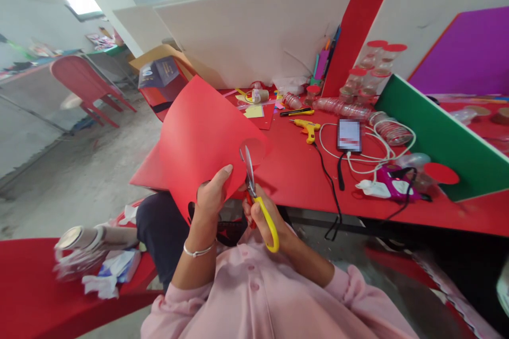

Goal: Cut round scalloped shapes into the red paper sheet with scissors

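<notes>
My left hand (212,194) pinches the lower edge of a large red paper sheet (199,135), thumb on top, holding it up above my lap. My right hand (265,219) grips yellow-handled scissors (254,190). Their blades point upward and sit in the sheet's right edge, beside a curved cut with a rounded flap. A silver bracelet circles my left wrist. Both sleeves are pink.
A red table (302,169) holds a yellow glue gun (307,128), a phone (349,135) with white cables, a pink-and-white tool (392,186), clear jars (369,71) and paper scraps. White, green and purple boards lean behind. Red chair (89,82) at left; paper rolls (91,243) on a red seat.
</notes>
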`<state>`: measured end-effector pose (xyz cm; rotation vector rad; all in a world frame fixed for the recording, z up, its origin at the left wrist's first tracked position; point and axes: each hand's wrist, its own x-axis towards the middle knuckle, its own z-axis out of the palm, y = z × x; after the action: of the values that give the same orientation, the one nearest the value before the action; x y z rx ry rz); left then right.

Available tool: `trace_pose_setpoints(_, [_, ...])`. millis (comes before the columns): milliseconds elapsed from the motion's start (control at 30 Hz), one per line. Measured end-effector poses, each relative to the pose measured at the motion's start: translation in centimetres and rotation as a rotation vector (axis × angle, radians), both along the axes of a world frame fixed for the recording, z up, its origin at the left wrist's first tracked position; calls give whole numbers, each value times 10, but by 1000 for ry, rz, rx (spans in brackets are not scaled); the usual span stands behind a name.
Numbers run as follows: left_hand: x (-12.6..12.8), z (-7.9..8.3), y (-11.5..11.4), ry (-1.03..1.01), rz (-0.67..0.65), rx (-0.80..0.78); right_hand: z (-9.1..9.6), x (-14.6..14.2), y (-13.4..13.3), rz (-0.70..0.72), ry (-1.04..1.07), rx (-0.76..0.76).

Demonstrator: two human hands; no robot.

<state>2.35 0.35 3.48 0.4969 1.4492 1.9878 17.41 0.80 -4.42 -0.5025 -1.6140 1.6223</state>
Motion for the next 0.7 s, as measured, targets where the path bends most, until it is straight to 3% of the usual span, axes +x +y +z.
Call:
trace_pose_setpoints(333, [3,9,0,11,-5,-1,6,1,0,-2,21,-36])
trace_pose_setpoints(700, [-7,1,3,41,-39,56,3,3,-3,48,32,-131])
